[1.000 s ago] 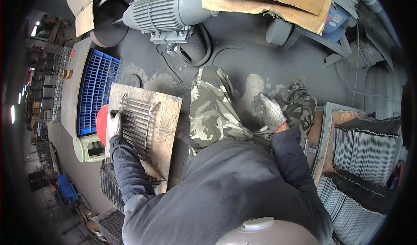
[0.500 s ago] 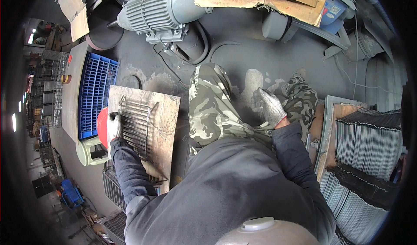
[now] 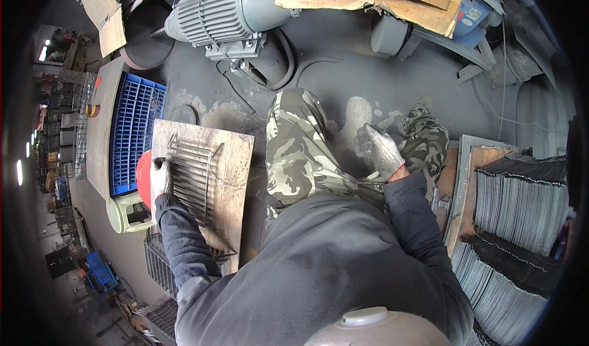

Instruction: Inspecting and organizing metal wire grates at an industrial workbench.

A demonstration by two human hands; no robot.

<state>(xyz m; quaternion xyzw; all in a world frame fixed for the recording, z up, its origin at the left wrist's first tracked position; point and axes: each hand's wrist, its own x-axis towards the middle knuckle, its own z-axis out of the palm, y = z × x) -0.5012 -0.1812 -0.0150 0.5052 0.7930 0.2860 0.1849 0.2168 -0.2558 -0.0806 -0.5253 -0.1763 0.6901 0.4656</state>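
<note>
On the wooden board (image 3: pixel 230 162), left hand (image 3: pixel 161 177) fingers grip the wire rack (image 3: pixel 191 177); right hand (image 3: pixel 383 149) hangs open

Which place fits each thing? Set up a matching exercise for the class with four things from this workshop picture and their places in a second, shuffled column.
Things:
1. wire rack
2. blue crate
3. electric motor
4. left hand

Places:
a. top of the picture, on the dark floor
b. lying on the board
c. on the rack's left edge
d. left of the board

Pairs: 1-b, 2-d, 3-a, 4-c
</note>
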